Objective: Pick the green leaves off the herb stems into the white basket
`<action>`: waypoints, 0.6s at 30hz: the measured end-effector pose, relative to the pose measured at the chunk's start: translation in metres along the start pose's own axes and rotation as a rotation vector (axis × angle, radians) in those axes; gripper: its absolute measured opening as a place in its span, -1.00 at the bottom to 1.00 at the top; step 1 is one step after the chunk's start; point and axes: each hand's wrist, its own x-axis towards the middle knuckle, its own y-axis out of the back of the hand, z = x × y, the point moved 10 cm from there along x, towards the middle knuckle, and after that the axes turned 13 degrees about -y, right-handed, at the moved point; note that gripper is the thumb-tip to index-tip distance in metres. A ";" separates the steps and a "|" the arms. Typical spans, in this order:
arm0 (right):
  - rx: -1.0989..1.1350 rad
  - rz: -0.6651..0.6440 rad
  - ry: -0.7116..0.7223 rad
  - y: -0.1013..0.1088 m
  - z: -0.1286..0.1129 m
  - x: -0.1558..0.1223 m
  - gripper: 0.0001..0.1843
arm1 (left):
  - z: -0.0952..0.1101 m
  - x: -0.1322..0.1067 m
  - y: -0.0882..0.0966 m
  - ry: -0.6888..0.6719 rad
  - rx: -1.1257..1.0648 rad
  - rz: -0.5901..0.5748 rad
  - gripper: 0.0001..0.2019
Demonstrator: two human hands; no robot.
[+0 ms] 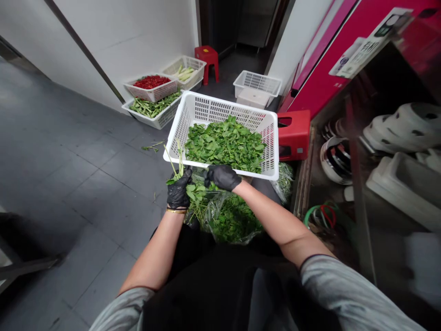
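Observation:
Both my hands wear black gloves. My left hand [178, 191] is closed round a bunch of leafy green stems [176, 166] that stick up past the fingers. My right hand [222, 177] is closed on leaves [198, 192] pinched from that bunch, just in front of a white perforated basket [268, 158] heaped with picked green leaves [225, 143]. Below my hands, on my lap, lies a clear plastic bag of leafy stalks [232, 220].
By the far wall stand white baskets with red chillies [151, 82], green beans [153, 106] and pale stalks [184, 72]. An empty white basket [257, 85] and two red stools [207, 55] [294, 133] stand nearby. A few stems [153, 147] lie on the grey tiled floor. Shelves with white dishes [403, 124] are at right.

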 end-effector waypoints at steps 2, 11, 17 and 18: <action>-0.137 -0.097 0.098 -0.021 -0.016 -0.015 -0.75 | -0.001 -0.007 -0.004 0.062 -0.015 -0.051 -0.68; 0.115 -0.160 0.008 -0.022 -0.012 -0.035 -0.80 | -0.010 -0.017 0.029 0.217 -0.090 0.126 -0.63; 0.640 0.043 -0.165 -0.010 0.011 -0.004 -0.77 | 0.005 -0.030 0.012 0.097 -0.161 0.130 -0.65; 0.639 0.077 -0.164 -0.008 0.010 0.002 -0.77 | 0.012 -0.030 0.009 0.052 -0.152 0.114 -0.65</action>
